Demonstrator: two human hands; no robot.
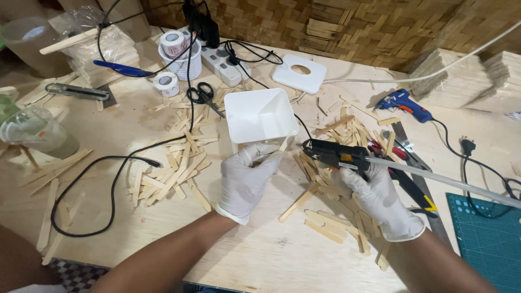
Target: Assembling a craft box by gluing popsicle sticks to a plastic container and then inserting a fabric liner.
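Holding an empty white square pot [259, 115], left grip [247, 176] closed; right grip [374, 198] clasping black glue gun [336, 154]

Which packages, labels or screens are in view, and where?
Clear plastic bag of wooden sticks: far left, crinkled, transparent.
White label rolls with red print: one in a white cup, one on the table.
Yellow-and-black label on the black glue gun, in the right hand.
No screens.
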